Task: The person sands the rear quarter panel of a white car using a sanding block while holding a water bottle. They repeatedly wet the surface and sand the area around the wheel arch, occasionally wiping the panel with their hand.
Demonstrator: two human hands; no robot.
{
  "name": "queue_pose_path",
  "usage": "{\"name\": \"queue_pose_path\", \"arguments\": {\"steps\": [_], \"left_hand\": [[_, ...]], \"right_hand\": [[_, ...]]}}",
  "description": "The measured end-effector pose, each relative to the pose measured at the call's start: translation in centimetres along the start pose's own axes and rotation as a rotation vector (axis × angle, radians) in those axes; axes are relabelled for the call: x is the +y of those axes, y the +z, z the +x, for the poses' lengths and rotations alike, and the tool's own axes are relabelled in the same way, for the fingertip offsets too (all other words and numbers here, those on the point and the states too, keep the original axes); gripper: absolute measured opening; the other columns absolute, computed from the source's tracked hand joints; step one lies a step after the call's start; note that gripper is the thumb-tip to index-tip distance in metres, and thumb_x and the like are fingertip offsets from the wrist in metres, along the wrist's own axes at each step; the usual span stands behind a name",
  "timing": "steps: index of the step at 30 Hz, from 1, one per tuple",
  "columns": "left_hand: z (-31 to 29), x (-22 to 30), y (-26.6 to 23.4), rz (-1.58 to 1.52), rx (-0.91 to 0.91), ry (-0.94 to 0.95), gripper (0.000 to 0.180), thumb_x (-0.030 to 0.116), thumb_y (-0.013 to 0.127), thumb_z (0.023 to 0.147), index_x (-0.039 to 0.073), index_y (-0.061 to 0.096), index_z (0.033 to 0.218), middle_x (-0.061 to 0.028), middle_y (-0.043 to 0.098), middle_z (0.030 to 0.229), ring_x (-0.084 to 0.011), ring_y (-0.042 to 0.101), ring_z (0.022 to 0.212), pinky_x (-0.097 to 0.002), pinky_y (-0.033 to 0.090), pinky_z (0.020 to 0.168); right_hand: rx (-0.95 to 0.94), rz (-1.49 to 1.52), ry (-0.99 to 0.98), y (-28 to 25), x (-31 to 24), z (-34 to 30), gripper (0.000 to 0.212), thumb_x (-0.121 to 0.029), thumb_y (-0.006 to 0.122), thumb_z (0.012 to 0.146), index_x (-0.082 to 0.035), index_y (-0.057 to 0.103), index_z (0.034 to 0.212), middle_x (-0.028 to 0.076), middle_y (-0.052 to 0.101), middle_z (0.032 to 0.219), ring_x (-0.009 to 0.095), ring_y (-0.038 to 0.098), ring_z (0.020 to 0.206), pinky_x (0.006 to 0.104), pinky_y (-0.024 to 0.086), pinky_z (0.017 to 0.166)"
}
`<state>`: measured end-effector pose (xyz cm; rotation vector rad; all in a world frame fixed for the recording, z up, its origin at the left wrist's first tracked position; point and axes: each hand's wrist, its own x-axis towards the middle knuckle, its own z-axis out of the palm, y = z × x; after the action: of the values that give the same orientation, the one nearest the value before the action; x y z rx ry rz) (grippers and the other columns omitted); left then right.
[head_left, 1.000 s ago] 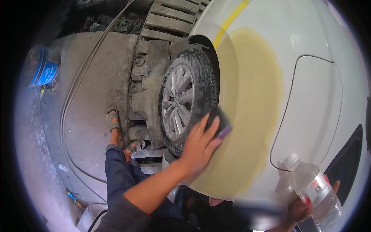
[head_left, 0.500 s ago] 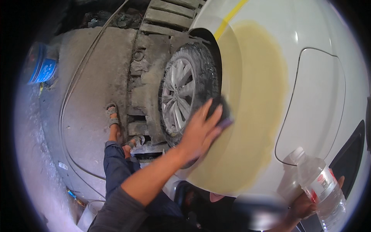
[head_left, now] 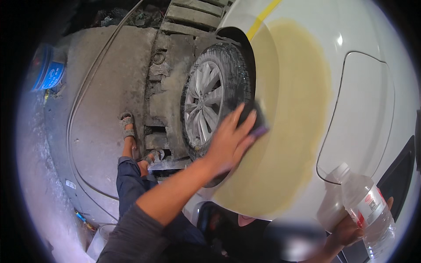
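My left hand (head_left: 230, 142) is closed over a dark sanding block (head_left: 260, 118) with a purple edge. It presses the block against the wheel-arch lip of a white car, along the border of a large yellowish-beige patch (head_left: 298, 87). Just left of the block stands the car's tire and silver-spoked wheel (head_left: 202, 103), partly covered by my hand and forearm. At the lower right my right hand (head_left: 348, 231) grips a clear plastic bottle (head_left: 364, 201) with a red and white label. The bottle is tilted, its cap end near the fuel flap (head_left: 357, 118).
Yellow tape (head_left: 263, 18) runs across the panel above the patch. A hose (head_left: 83, 94) curves over the concrete floor on the left, near a blue-labelled bucket (head_left: 52, 72). Sandaled feet (head_left: 127, 125) stand beside slatted boards and gaps. A white container (head_left: 101, 241) sits lower left.
My left hand and the sanding block have slid slightly up along the arch edge. The whole view has shifted a little. My right hand still holds the bottle.
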<state>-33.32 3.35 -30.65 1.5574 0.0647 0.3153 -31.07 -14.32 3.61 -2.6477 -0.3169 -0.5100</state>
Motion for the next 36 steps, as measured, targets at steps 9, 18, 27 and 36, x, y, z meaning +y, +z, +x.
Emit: {"name": "queue_pose_path", "arguments": {"steps": [9, 18, 27, 36], "left_hand": [[-11.4, 1.2, 1.5, -0.083, -0.095, -0.056, 0.06, 0.015, 0.069, 0.088, 0.007, 0.047, 0.143, -0.0335, 0.03, 0.153, -0.0533, 0.04, 0.133, -0.0546, 0.035, 0.111], [2.9, -0.6, -0.6, 0.004, 0.011, 0.041, 0.056, 0.018, 0.063, 0.093, 0.003, 0.045, 0.144, -0.0345, 0.031, 0.151, -0.0516, 0.041, 0.132, -0.05, 0.035, 0.111], [-2.0, 1.1, 0.6, -0.016, -0.035, -0.013, 0.059, 0.022, 0.064, 0.094, 0.011, 0.044, 0.148, -0.0317, 0.031, 0.152, -0.0505, 0.041, 0.132, -0.053, 0.036, 0.11], [-3.2, 1.7, 0.3, 0.011, -0.05, -0.014, 0.059, 0.021, 0.063, 0.094, 0.008, 0.043, 0.148, -0.0322, 0.034, 0.15, -0.0508, 0.044, 0.128, -0.0508, 0.038, 0.109]], "right_hand": [[0.047, -0.074, 0.016, 0.2, -0.1, 0.0, 0.114, -0.084, 0.052, 0.078, -0.009, 0.017, 0.157, 0.021, 0.053, 0.135, 0.035, 0.054, 0.126, 0.0549, 0.045, 0.106], [0.073, -0.139, -0.042, 1.0, -0.6, 0.0, 0.105, -0.083, 0.047, 0.082, -0.008, 0.026, 0.154, 0.02, 0.057, 0.128, 0.034, 0.059, 0.12, 0.055, 0.05, 0.1], [0.035, 0.008, 0.048, -0.3, -0.5, -0.1, 0.095, -0.058, 0.069, 0.083, -0.008, 0.026, 0.152, 0.021, 0.055, 0.128, 0.033, 0.059, 0.117, 0.06, 0.048, 0.101], [-0.122, 0.318, 0.668, -3.6, -0.7, 3.2, 0.072, -0.055, 0.056, 0.094, -0.01, 0.034, 0.145, 0.019, 0.051, 0.133, 0.03, 0.052, 0.124, 0.0646, 0.04, 0.107]]}}
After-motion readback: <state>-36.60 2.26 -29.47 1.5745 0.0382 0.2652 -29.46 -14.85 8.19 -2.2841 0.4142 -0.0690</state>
